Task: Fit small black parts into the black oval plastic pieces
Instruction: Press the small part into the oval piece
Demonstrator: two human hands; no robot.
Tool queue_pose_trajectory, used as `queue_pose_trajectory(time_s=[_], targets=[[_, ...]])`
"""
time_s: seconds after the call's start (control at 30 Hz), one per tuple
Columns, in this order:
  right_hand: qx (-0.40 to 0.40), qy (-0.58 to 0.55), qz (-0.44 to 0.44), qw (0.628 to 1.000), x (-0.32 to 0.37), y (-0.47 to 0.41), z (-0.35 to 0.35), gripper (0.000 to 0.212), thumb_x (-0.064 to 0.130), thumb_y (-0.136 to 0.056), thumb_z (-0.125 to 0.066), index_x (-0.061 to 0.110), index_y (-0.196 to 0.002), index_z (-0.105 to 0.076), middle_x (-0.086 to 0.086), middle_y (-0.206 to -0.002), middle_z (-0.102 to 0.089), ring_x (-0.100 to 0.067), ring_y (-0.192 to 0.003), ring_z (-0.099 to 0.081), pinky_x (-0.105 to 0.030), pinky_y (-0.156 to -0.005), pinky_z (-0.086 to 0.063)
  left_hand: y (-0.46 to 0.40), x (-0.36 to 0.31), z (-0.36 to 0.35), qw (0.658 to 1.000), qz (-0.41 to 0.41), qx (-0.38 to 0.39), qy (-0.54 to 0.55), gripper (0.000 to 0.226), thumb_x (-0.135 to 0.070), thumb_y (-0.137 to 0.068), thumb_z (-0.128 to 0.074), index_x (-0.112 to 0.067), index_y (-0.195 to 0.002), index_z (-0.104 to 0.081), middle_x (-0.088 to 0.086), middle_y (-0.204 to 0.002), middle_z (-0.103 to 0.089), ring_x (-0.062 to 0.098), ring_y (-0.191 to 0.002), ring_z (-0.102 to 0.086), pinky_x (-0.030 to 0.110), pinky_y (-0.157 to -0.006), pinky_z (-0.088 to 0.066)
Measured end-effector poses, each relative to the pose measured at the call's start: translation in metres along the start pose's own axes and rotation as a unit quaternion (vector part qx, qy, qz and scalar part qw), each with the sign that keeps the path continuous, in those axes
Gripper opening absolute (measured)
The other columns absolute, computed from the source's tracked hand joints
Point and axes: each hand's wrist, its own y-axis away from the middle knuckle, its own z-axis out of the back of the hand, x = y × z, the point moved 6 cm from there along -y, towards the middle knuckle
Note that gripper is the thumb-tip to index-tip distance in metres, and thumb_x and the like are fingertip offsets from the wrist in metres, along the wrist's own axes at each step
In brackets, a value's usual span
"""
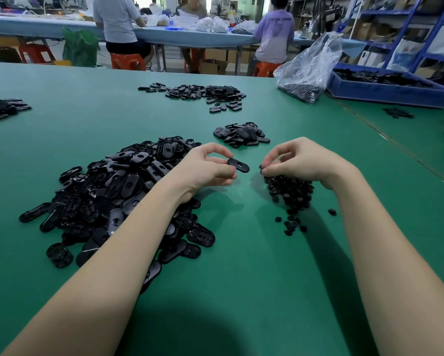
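Note:
My left hand [205,168] pinches one black oval piece [238,165] by its end, held just above the green table [241,278]. A short gap to the right, my right hand [295,160] pinches a small black part [262,168] at its fingertips, over a heap of small black parts [290,191]. A big pile of black oval pieces [118,194] lies under and left of my left forearm. A smaller heap of oval pieces [241,134] sits just beyond both hands.
Another spread of oval pieces [203,93] lies farther back, more at the left edge [2,109]. A clear plastic bag of parts [308,70] and a blue bin [385,86] stand at the back right. Several people sit at a far bench.

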Motion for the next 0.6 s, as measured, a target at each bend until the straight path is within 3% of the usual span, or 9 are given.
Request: queue_pose_trajectory(time_s=[0.07, 0.2, 0.37, 0.47, 0.6], targets=[[0.003, -0.075, 0.006, 0.997, 0.003, -0.001, -0.005, 0.012, 0.029, -0.081, -0.085, 0.024, -0.09, -0.079, 0.005, -0.081, -0.074, -0.011, -0.072, -0.055, -0.025, -0.076, -0.046, 0.001, -0.001, -0.001, 1.0, -0.003, -0.001, 0.001, 0.025, 0.01, -0.085, -0.071, -0.007, -0.101, -0.061, 0.007, -0.074, -0.072, 0.024, -0.077, -0.072, 0.03, -0.072, -0.062], [-0.002, -0.12, 0.011, 0.993, 0.007, -0.002, -0.014, 0.009, 0.023, -0.084, -0.083, 0.021, -0.091, -0.078, 0.003, -0.076, -0.066, -0.005, -0.056, -0.046, -0.015, -0.055, -0.039, 0.002, -0.002, -0.004, 1.0, -0.011, 0.0, 0.005, 0.026, 0.011, -0.085, -0.07, -0.007, -0.1, -0.059, 0.01, -0.076, -0.072, 0.025, -0.076, -0.071, 0.03, -0.071, -0.062], [-0.002, -0.133, 0.016, 0.991, 0.009, -0.004, -0.019, 0.006, 0.021, -0.087, -0.078, 0.023, -0.093, -0.08, 0.005, -0.081, -0.069, -0.012, -0.073, -0.048, -0.022, -0.067, -0.041, 0.001, -0.002, -0.004, 1.0, -0.013, 0.007, -0.008, 0.027, 0.01, -0.086, -0.069, -0.006, -0.106, -0.06, 0.006, -0.075, -0.073, 0.022, -0.076, -0.072, 0.03, -0.072, -0.062], [-0.005, -0.132, 0.016, 0.991, 0.01, -0.004, -0.02, 0.007, 0.022, -0.091, -0.075, 0.027, -0.089, -0.079, 0.009, -0.082, -0.071, -0.009, -0.07, -0.049, -0.012, -0.056, -0.042, 0.002, -0.002, -0.006, 1.0, -0.011, 0.009, -0.014, 0.027, 0.01, -0.086, -0.068, -0.005, -0.107, -0.061, 0.007, -0.079, -0.073, 0.022, -0.077, -0.072, 0.03, -0.073, -0.062], [0.009, -0.149, 0.019, 0.989, 0.012, -0.002, -0.021, 0.006, 0.02, -0.091, -0.072, 0.024, -0.093, -0.077, 0.006, -0.091, -0.077, -0.009, -0.06, -0.048, -0.011, -0.048, -0.038, 0.002, -0.002, -0.006, 1.0, -0.01, 0.006, -0.017, 0.025, 0.01, -0.087, -0.068, -0.006, -0.106, -0.062, 0.007, -0.079, -0.072, 0.021, -0.076, -0.072, 0.03, -0.073, -0.062]])
